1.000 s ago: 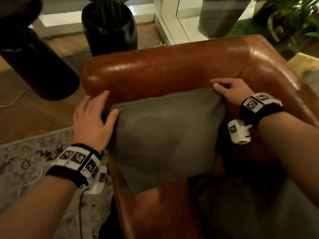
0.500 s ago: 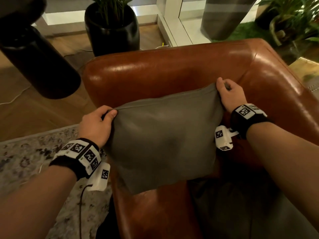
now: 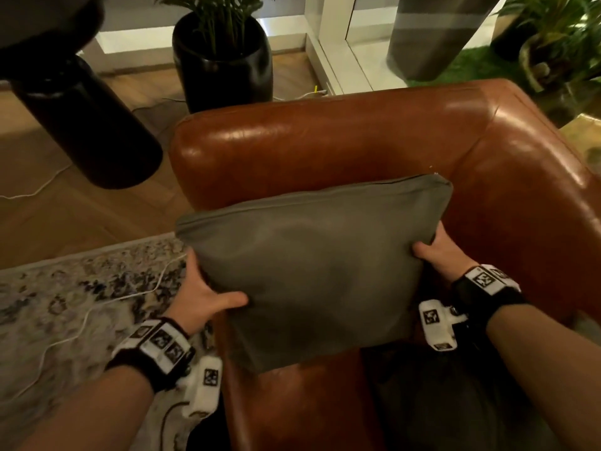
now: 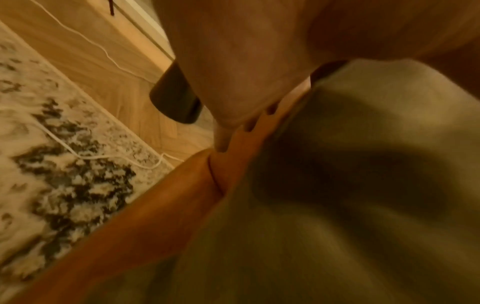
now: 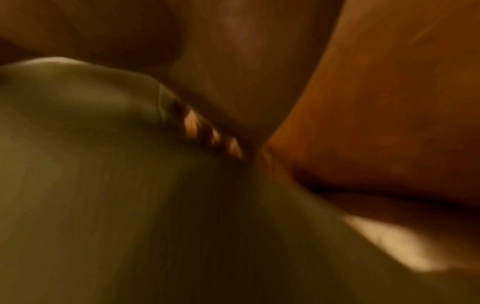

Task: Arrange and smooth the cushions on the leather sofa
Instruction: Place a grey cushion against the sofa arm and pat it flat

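Note:
A square grey-green cushion (image 3: pixel 312 271) leans against the corner of the brown leather sofa (image 3: pixel 325 148), over its left armrest. My left hand (image 3: pixel 208 297) grips the cushion's left side, thumb across the front and fingers hidden behind. My right hand (image 3: pixel 435 252) grips the right side the same way, thumb in front, fingers behind. In the left wrist view the cushion (image 4: pixel 350 195) fills the right half beside the armrest (image 4: pixel 145 226). The right wrist view is blurred; the cushion (image 5: pixel 116 185) lies against the leather (image 5: pixel 389 102).
A black planter (image 3: pixel 224 60) with a green plant stands on the wood floor behind the sofa. A dark cylinder (image 3: pixel 87 122) hangs at the upper left. A patterned rug (image 3: pixel 65 304) with a white cable (image 3: pixel 107 301) lies left of the sofa. More plants (image 3: pixel 553 37) at the back right.
Both hands slid down from the cushion's top corners to its sides and now grip it there. The cushion stands a little more upright and squarer against the sofa corner.

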A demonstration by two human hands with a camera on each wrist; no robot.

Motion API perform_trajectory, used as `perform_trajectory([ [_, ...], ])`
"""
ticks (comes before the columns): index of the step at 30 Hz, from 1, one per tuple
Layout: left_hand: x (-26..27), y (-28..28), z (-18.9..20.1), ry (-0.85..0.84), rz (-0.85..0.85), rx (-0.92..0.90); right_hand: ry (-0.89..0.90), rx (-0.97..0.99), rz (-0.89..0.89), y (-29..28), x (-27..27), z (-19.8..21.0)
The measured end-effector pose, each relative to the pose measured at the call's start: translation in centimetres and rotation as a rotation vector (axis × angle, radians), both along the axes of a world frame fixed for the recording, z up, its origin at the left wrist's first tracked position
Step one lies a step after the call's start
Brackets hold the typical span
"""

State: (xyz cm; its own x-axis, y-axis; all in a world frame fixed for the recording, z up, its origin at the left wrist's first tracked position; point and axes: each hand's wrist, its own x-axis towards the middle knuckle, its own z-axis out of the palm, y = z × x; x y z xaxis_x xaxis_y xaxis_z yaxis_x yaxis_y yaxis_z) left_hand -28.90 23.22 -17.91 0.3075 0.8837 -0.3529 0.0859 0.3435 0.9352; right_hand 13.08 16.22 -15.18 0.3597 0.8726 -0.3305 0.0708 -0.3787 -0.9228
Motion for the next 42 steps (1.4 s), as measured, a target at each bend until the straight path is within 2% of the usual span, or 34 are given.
perform_trajectory([
  [4,2.5,1.0,-1.1,-0.007,0.224,0.055,-0.319,-0.003,-0.193,1.7,-1.2,-0.1],
  [7,2.2,1.5,-1.6,0.010,0.299,0.047,-0.390,0.017,-0.250,2.2,-1.4,0.2],
  [9,2.3,1.3,-1.6,0.017,0.291,0.044,-0.353,0.009,-0.295,1.7,-1.2,0.6],
  [10,2.2,1.2,-1.5,0.008,0.280,0.040,-0.265,0.016,-0.287,1.2,-0.8,0.6],
  [13,1.5,0.3,-1.7,-0.074,0.206,-0.009,-0.003,0.002,-0.160,-0.9,-0.3,0.5],
  [15,1.3,-0.5,-1.9,-0.068,0.197,-0.059,0.043,-0.049,-0.072,-2.4,-0.4,-0.1],
  [17,1.6,-0.9,-2.1,0.006,0.215,-0.029,-0.034,-0.081,-0.014,-2.9,-1.0,-0.4],
  [18,2.0,-0.8,-2.2,0.052,0.243,-0.003,-0.127,-0.075,-0.013,-2.6,-1.3,-0.6],
  [20,2.5,-0.3,-2.7,0.107,0.305,0.039,-0.340,-0.063,-0.046,-1.3,-1.7,-0.7],
  [22,2.7,0.1,-3.2,0.120,0.340,0.056,-0.410,-0.068,-0.107,-0.2,-1.9,-1.1],
  [24,2.5,0.1,-3.0,0.089,0.300,0.048,-0.327,-0.055,-0.114,-0.4,-1.4,-1.7],
  [26,1.6,-0.7,-2.8,0.070,0.222,0.018,-0.112,-0.060,-0.092,-2.1,-0.6,-2.2],
  [29,-0.2,-3.2,-4.0,0.036,0.097,-0.099,0.072,-0.119,0.052,-5.1,0.6,-2.8],
  [31,-0.1,-5.2,-4.7,0.047,0.008,-0.182,0.049,-0.205,0.164,-6.1,0.6,-3.0],
  [33,1.3,-6.2,-5.7,0.144,0.002,-0.147,-0.057,-0.261,0.205,-5.8,0.1,-3.1],
  [37,3.7,-5.7,-7.1,0.300,0.217,0.003,-0.533,-0.286,0.017,-3.1,-1.7,-3.9],
  [39,3.8,-5.3,-7.6,0.360,0.254,0.023,-0.544,-0.274,-0.053,-3.1,-2.1,-4.4],
  [42,2.9,-5.6,-7.3,0.309,0.180,0.007,-0.307,-0.250,0.030,-5.0,-1.3,-4.3],
])
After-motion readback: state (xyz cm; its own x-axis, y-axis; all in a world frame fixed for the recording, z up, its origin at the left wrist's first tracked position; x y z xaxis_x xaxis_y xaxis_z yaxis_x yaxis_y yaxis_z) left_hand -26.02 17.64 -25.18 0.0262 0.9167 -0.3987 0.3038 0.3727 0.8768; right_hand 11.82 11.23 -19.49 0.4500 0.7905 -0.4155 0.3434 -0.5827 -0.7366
